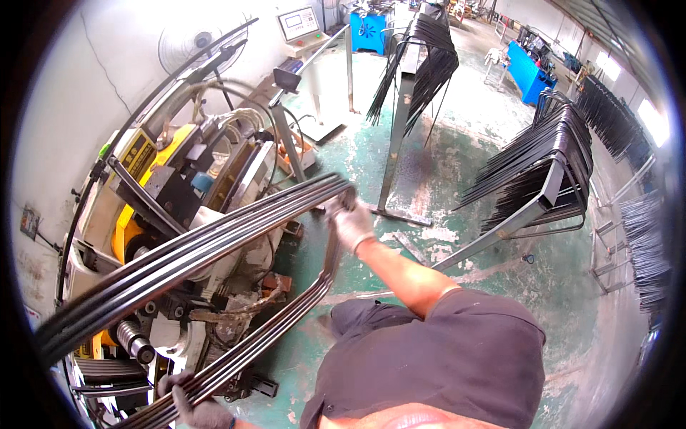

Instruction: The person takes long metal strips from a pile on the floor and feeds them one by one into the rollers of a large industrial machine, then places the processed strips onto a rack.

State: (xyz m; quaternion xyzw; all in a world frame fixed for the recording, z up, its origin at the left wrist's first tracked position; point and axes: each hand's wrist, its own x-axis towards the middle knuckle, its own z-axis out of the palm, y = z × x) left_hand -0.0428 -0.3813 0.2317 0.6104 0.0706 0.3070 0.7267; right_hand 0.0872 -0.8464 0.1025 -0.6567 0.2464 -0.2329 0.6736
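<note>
A bundle of several long, dark metal rods [207, 256], bent into a U, stretches across the left half of the view. My right hand [350, 223], in a pale, soiled glove, is closed around the bundle at its bent end. Lower left, my left hand [199, 407] wears a darker grey glove; its fingers wrap the lower leg of the same rods. The upper leg passes over a machine, and its far end runs off toward the left rim. Whether the rods touch the machine, I cannot tell.
Beneath and beyond the rods stands a yellow and white machine [123, 232] with hoses and rollers. Metal racks [400, 136] hung with black bent rods [547, 157] stand ahead and to the right. A control panel [299, 26] and blue cabinet [368, 32] are at the back.
</note>
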